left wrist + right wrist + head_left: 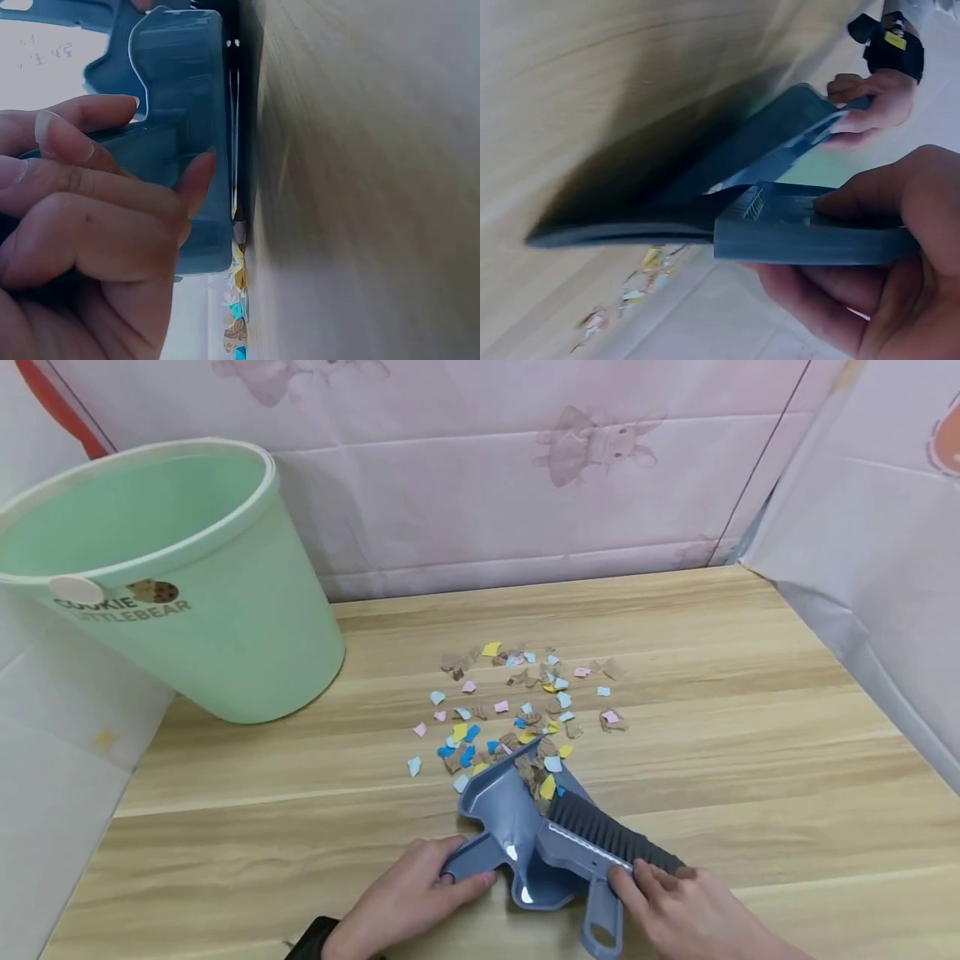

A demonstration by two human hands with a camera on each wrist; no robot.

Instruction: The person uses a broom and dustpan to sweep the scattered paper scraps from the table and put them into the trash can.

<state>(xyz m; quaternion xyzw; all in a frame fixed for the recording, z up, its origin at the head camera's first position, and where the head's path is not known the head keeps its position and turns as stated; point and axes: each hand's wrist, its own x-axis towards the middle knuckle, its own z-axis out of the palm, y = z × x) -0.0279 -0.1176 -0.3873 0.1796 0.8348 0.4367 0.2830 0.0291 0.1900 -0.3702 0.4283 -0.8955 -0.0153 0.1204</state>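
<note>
Brush (611, 832), gripped by the right hand (686, 906), slants forward-left over the pan (498, 806) whose handle the left hand (412, 893) holds; scraps (501, 707) lie ahead of both hands, some in the pan's mouth, others across the tabletop (750, 735).

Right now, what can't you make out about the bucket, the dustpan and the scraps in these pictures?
Bucket: in the head view, its near wall hides its floor, and the left edge cuts off its side.
Dustpan: in the head view, the brush covers part of its inside.
Scraps: in the right wrist view, too blurred to count.
Marks behind the dustpan: in the left wrist view, too blurred to read.
</note>
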